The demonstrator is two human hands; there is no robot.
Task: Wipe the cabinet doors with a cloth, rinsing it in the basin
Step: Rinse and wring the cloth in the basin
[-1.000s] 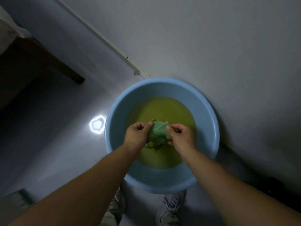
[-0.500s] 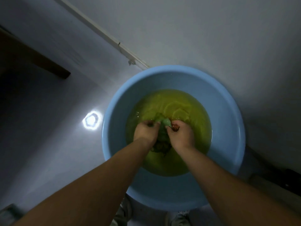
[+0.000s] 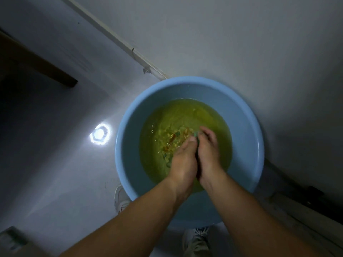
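A round light-blue basin [image 3: 128,145] stands on the floor, holding yellowish-green water. My left hand [image 3: 182,160] and my right hand [image 3: 208,151] are pressed side by side in the water, squeezing a green cloth [image 3: 196,134] between them. Only a small green bit of the cloth shows at my fingertips; the rest is hidden between my palms. Rippled reflections of it shimmer on the water to the left of my hands.
The basin sits against a pale cabinet or wall face [image 3: 241,43] with a white trim strip [image 3: 118,39] along the floor. A bright light reflection [image 3: 99,134] lies on the floor to the left. My shoes [image 3: 194,240] are below the basin. Dark wooden furniture [image 3: 37,65] stands upper left.
My hands went from holding the bunched cloth above the water to plunging it in, then shifted right and closed together around it. The water now ripples.
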